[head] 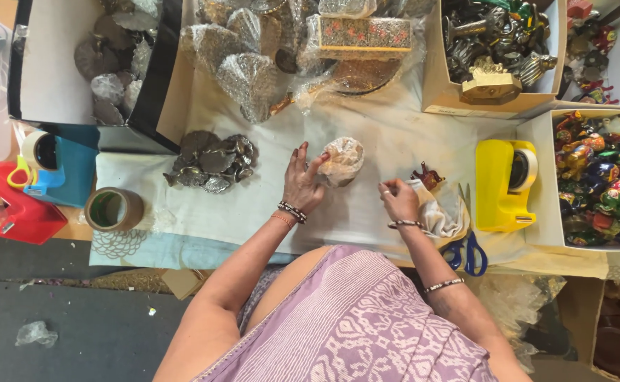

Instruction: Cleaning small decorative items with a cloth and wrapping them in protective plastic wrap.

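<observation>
My left hand (301, 182) rests on the white cloth-covered table (381, 134), its fingers touching a small object wrapped in clear plastic (342, 160). My right hand (398, 201) is pinched shut on a crumpled piece of white wrapping (441, 214) that lies under and to the right of it. A small dark red animal figurine (428, 175) stands just beyond the right hand. Both wrists wear bangles.
A yellow tape dispenser (502, 185) sits to the right, blue-handled scissors (466, 249) near the front edge. A pile of grey metal pieces (211, 163) and a brown tape roll (112, 209) lie left. Boxes of painted figurines (600, 180) and metal ornaments (490, 42) stand right and back.
</observation>
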